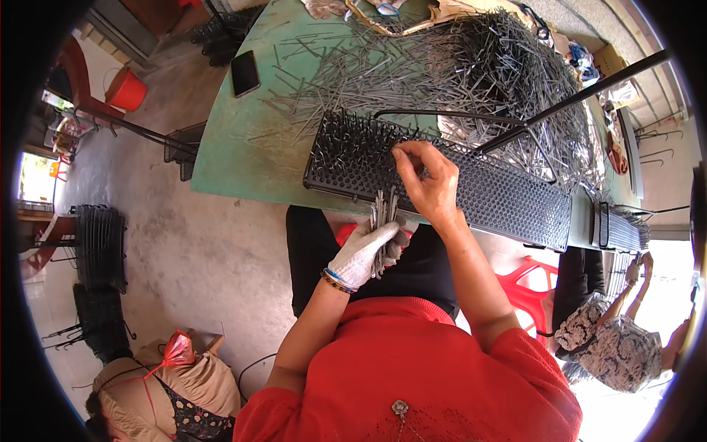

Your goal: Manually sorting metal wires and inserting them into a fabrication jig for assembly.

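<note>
My left hand (366,253), in a white glove, grips a bundle of thin metal pins (383,215) just below the table's near edge. My bare right hand (429,177) reaches over a long black perforated tray (508,202), its fingertips pinched at the tray's holes; a pin between them is too small to make out. The tray's left part holds many upright pins (350,147). Behind the tray lies a big heap of loose grey pins (479,66) on the green table (236,155).
A black phone (245,73) lies at the table's left. A black metal rod (589,92) crosses above the heap. Another person (611,339) sits at my right with a similar tray (622,228). A third person (166,398) sits lower left. Black racks (99,247) stand on the floor.
</note>
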